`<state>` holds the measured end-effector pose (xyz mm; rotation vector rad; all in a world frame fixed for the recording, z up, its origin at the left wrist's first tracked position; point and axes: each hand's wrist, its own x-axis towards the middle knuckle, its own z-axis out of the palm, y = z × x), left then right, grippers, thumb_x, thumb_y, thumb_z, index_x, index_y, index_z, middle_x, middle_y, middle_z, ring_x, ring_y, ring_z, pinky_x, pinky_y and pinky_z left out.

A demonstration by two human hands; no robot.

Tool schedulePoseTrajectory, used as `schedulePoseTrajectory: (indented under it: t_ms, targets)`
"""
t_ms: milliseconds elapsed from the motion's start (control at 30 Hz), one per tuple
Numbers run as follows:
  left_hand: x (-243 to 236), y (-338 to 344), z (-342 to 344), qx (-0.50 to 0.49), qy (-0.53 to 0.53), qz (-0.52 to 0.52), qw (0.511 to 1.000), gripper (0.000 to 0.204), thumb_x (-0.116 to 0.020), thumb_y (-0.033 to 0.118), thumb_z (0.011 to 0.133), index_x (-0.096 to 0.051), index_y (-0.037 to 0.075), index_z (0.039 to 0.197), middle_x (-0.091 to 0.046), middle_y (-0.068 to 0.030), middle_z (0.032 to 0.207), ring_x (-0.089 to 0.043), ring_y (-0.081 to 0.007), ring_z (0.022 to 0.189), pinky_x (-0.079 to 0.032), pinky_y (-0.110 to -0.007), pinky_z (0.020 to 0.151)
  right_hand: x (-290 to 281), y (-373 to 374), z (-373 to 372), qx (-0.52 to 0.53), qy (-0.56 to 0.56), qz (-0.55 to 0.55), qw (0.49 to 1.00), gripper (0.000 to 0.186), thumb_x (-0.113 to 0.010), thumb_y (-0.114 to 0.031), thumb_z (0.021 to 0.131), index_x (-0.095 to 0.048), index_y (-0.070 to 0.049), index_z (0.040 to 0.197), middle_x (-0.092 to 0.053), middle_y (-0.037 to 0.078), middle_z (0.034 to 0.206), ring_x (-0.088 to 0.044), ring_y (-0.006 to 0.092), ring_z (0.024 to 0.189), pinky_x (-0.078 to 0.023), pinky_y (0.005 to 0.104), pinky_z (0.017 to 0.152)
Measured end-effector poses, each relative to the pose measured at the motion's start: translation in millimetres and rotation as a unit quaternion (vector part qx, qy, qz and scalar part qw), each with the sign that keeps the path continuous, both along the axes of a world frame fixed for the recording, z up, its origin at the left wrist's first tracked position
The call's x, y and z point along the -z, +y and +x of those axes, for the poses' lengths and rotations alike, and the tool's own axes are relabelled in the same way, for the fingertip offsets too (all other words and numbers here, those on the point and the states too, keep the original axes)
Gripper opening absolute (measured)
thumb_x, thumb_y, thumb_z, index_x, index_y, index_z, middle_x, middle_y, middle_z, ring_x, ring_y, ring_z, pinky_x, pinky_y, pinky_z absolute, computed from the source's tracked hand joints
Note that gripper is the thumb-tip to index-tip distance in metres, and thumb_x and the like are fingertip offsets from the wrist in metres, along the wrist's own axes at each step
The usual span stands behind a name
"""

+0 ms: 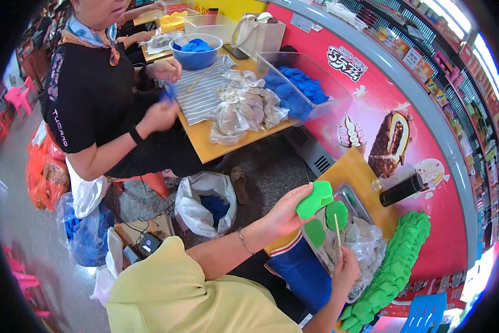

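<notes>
at the near left of the metal tray (354,198), the left hand (290,210) pinches a green piece (316,200) by its edge, likely leaving its face free. the right hand (346,268), over the tray, is closed around a thin stick (338,235), whose tip overlaps a second green piece (342,210); contact is unclear. a bag of pale pieces (367,242) lies in the tray, and a long green bundle (395,266) right of it, probably for easy reach.
</notes>
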<state>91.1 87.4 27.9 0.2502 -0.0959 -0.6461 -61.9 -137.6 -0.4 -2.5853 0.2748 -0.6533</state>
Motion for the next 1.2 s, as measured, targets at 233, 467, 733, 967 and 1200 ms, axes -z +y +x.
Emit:
schedulePoseTrajectory:
  t_ms: [233, 467, 733, 967, 1200]
  targets:
    - [0.7, -1.2, -0.3, 0.006, -0.002, -0.002, 1.000, 0.023, -0.054, 0.030, 0.094, -0.058, 0.013, 0.108, -0.062, 0.0010, 0.100, -0.058, -0.0101, 0.088, -0.048, -0.026, 0.068, 2.9, 6.0, 7.9, -0.004, 0.072, -0.067, 0.995, 0.025, -0.058, 0.005, 0.077, -0.061, -0.001, 0.101, -0.062, 0.016, 0.093, -0.060, 0.0325, 0.084, -0.048, 0.0372, 0.076]
    - [1.8, -1.6, -2.1, 0.011, -0.002, -0.001, 1.000, 0.024, -0.054, 0.030, 0.094, -0.058, 0.012, 0.110, -0.062, 0.0003, 0.101, -0.058, -0.0103, 0.087, -0.047, -0.026, 0.068, -15.7, 27.3, -5.2, -0.001, -0.052, 0.018, 0.998, 0.012, -0.061, 0.003, 0.077, -0.063, 0.000, 0.089, -0.059, 0.014, 0.079, -0.057, 0.0275, 0.073, -0.045, 0.0339, 0.065]
    - [-9.3, -1.2, -8.3, 0.013, 0.001, 0.009, 1.000, 0.028, -0.050, 0.030, 0.096, -0.058, 0.011, 0.115, -0.064, 0.0013, 0.104, -0.060, -0.0045, 0.086, -0.048, -0.020, 0.066, -7.9, 52.9, -38.1, -0.053, -0.086, 0.038, 0.994, 0.003, -0.066, 0.001, 0.078, -0.063, 0.000, 0.080, -0.060, 0.009, 0.070, -0.054, 0.0174, 0.060, -0.042, 0.0266, 0.055]
    - [-10.4, -2.5, -11.1, 0.014, 0.004, 0.004, 1.000, 0.024, -0.052, 0.028, 0.095, -0.057, 0.011, 0.110, -0.062, 0.0006, 0.101, -0.058, -0.0093, 0.089, -0.045, -0.024, 0.067, 19.5, 69.0, -63.3, -0.170, -0.028, 0.047, 0.984, 0.013, -0.072, -0.011, 0.072, -0.061, -0.006, 0.066, -0.058, 0.008, 0.062, -0.056, 0.0255, 0.053, -0.042, 0.0320, 0.050]
    - [-12.3, -2.1, -14.4, 0.021, -0.014, -0.002, 1.000, 0.023, -0.052, 0.029, 0.095, -0.058, 0.011, 0.108, -0.062, 0.0016, 0.100, -0.058, -0.0084, 0.089, -0.045, -0.024, 0.067, 26.2, 87.4, -81.9, -0.203, 0.069, 0.098, 0.972, 0.010, -0.073, -0.004, 0.071, -0.064, -0.005, 0.074, -0.060, 0.008, 0.067, -0.058, 0.0221, 0.055, -0.045, 0.0303, 0.050]
